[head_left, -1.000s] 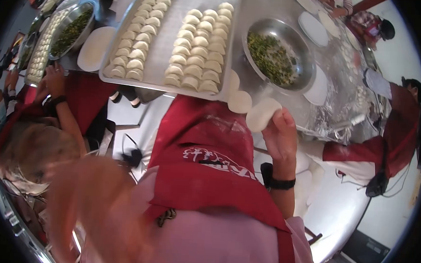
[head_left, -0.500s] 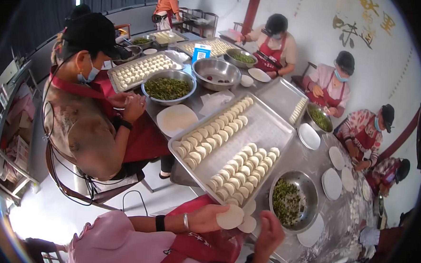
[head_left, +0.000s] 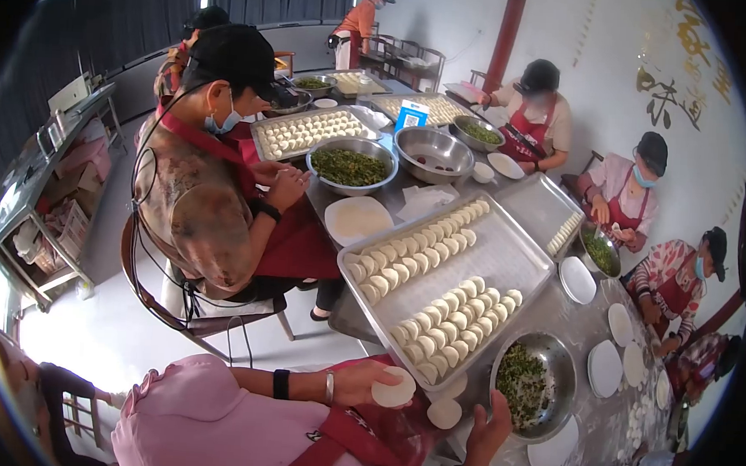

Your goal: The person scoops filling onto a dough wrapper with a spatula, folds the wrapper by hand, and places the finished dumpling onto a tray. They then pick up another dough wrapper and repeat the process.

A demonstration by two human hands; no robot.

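My left hand (head_left: 350, 384) holds a round white dough wrapper (head_left: 393, 393) flat on its fingers, just off the near corner of a big metal tray (head_left: 507, 259). Two rows of folded dumplings (head_left: 449, 320) lie on that tray. My right hand (head_left: 491, 428) is raised with fingers apart and nothing in it, beside a steel bowl (head_left: 565, 361) of chopped green filling (head_left: 519, 384). Another loose wrapper (head_left: 444, 413) lies on the table between my hands.
A person in a black cap (head_left: 231, 52) sits on a chair at my left, hands at the table edge. Several other people work round the long table. More filling bowls (head_left: 350, 165), dumpling trays (head_left: 309, 132) and plates of wrappers (head_left: 356, 219) cover it.
The view swung up from my apron to the whole table and room. The wrapper is now held in my left hand by the tray's corner; my right hand has opened near the bowl.
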